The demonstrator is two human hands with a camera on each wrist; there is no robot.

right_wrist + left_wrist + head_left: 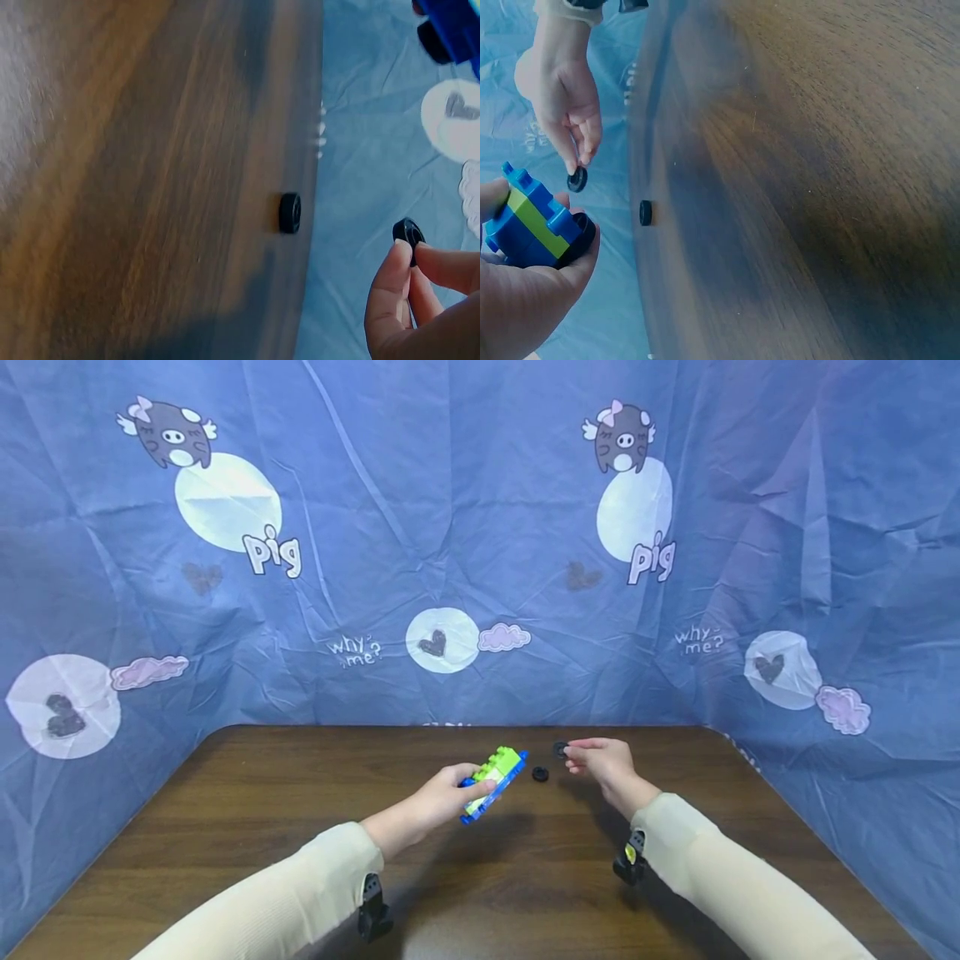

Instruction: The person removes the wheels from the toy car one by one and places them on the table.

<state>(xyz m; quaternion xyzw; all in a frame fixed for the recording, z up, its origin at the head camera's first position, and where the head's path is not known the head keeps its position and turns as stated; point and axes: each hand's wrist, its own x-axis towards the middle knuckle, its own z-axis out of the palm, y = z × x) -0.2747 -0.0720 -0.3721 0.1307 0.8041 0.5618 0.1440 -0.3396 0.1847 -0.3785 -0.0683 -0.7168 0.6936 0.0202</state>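
My left hand [442, 795] grips a toy block vehicle [501, 767] made of lime-green and blue bricks, held above the table. In the left wrist view, blue axle stubs stick out of the block vehicle [536, 217], and a black wheel [581, 236] sits at its end against my fingers. My right hand [606, 767] pinches a small black wheel [409, 234] between thumb and fingertips, a short way right of the vehicle and apart from it. Another black wheel [540, 773] rests on the table between the two hands.
The brown wooden table [300, 760] has its far edge just beyond my hands. Behind it hangs a blue printed cloth [480, 527], which also closes off both sides. Each wrist wears a black camera mount [372, 910].
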